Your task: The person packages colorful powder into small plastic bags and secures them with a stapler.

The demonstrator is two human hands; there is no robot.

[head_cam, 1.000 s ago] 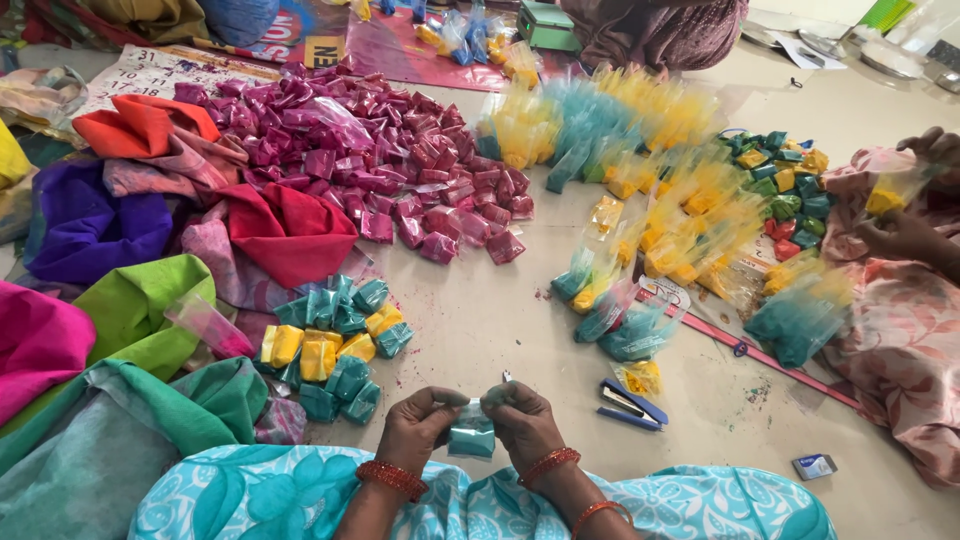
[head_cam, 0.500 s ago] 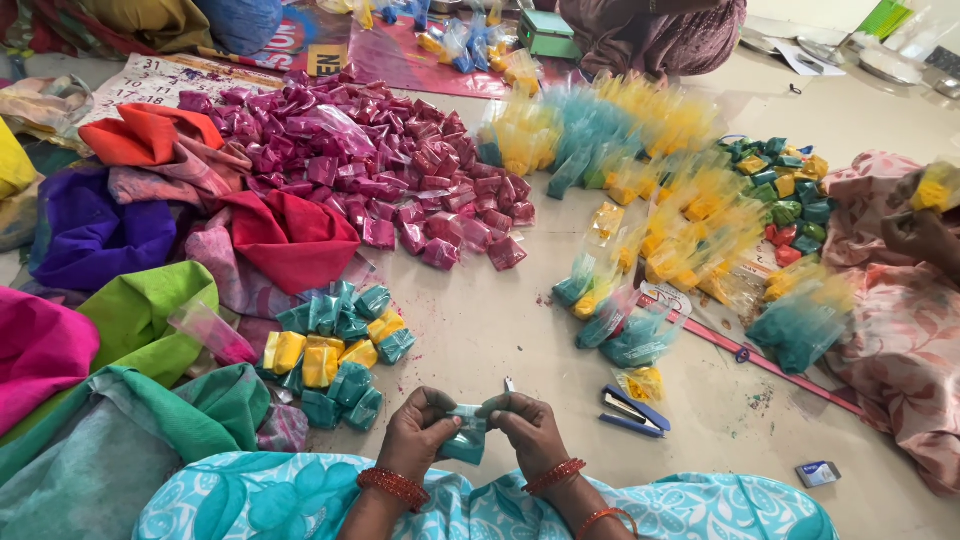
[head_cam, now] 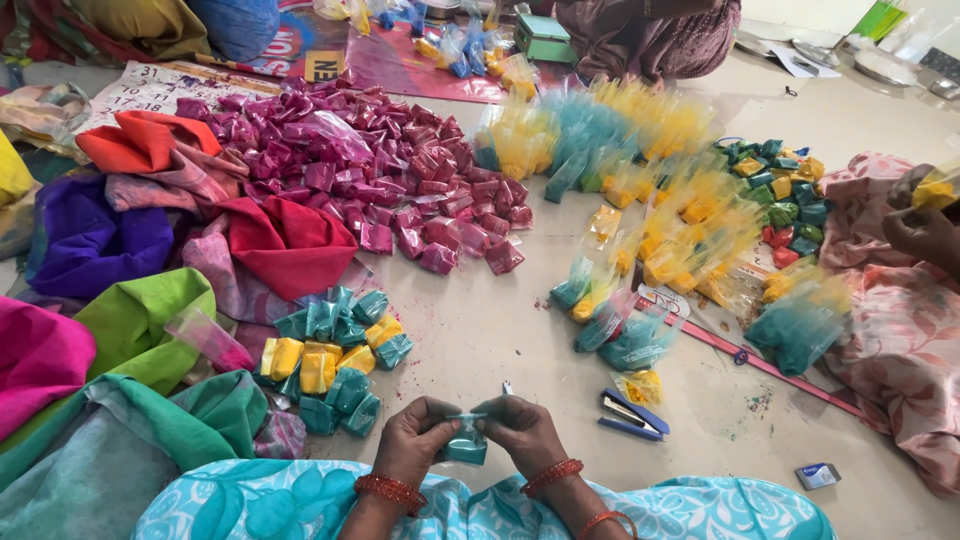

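Note:
My left hand (head_cam: 417,438) and my right hand (head_cam: 520,432) meet low in the middle of the view. Together they pinch the top of a small teal packet (head_cam: 466,444) in clear plastic. Both hands hover just above my lap in turquoise patterned cloth (head_cam: 300,505). Left of them lies a small heap of teal and yellow packets (head_cam: 335,355). A blue stapler (head_cam: 632,413) lies on the floor to the right of my right hand.
A big pile of magenta packets (head_cam: 370,180) lies at the back left beside folded coloured cloths (head_cam: 140,250). Yellow and teal bags (head_cam: 640,200) spread at the right. Another person's hand (head_cam: 925,215) holds a yellow packet at the right edge. A small box (head_cam: 818,475) rests near right.
My hands stay in place and keep working the teal packet's top, which has been folded down tighter. The other person's hand at the right edge has shifted slightly.

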